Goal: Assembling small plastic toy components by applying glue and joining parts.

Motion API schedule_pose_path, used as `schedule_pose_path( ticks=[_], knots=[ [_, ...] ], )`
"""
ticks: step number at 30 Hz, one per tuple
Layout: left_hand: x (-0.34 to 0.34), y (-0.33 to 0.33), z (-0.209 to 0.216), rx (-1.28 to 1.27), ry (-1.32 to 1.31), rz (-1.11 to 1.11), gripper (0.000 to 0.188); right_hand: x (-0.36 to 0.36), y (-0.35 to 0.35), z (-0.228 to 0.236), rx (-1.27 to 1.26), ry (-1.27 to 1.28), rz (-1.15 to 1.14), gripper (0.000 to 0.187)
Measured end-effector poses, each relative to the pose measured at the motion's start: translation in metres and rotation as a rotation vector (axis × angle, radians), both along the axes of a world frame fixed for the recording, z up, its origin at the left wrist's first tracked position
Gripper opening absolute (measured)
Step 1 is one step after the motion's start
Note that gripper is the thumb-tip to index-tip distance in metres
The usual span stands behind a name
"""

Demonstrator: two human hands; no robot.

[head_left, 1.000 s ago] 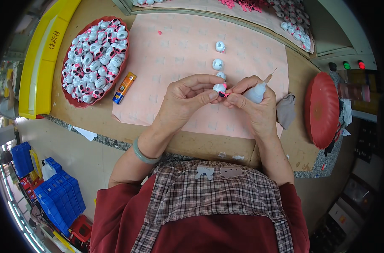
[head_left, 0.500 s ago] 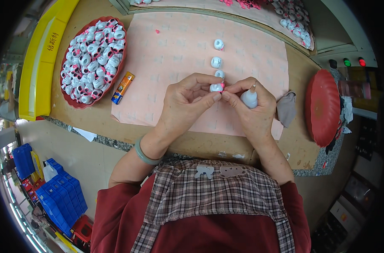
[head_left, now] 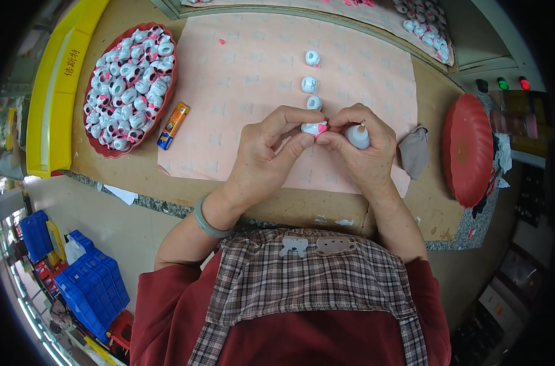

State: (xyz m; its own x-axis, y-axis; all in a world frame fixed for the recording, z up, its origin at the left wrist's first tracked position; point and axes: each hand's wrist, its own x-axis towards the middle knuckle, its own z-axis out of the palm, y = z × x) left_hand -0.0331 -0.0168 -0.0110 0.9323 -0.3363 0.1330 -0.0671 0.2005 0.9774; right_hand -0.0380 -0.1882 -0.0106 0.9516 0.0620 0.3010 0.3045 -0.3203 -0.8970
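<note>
My left hand pinches a small white figurine piece between thumb and fingers. A pink bow-like part shows on its right side. The thumb and index finger of my right hand press against that pink side. Also in my right hand, tucked in the palm, is a small whitish squeeze bottle with a thin nozzle pointing up. Just beyond my fingers, a white piece, another white piece and a white piece with some pink stand in a line on the pink sheet.
At left a red scalloped tray is heaped with similar pieces, beside an orange-and-blue packet and a yellow bin. A grey cloth and a red tray lie to the right. A shelf edges the back.
The held piece has turned, so more of its pink bow shows. My right fingers have shifted slightly around it, and the squeeze bottle's nozzle tilts a little differently. The whole view has shifted slightly.
</note>
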Motion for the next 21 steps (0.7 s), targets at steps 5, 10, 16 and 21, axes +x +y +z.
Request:
schedule_pose_path(
  ticks=[5,10,16,21],
  knots=[
    [-0.003,-0.002,-0.006,0.152,-0.146,0.101,0.022,-0.001,0.005,-0.002,0.096,0.084,-0.043,0.025],
    [-0.003,-0.003,-0.005,0.184,-0.124,0.122,0.021,0.0,0.008,-0.006,0.174,0.118,-0.026,0.025],
    [-0.002,-0.001,-0.003,0.185,-0.044,0.088,0.021,0.003,0.011,-0.008,0.217,0.186,-0.027,0.025],
    [-0.001,-0.003,-0.002,0.128,0.014,0.071,0.022,0.004,0.011,-0.01,0.194,0.182,-0.045,0.025]
  ],
)
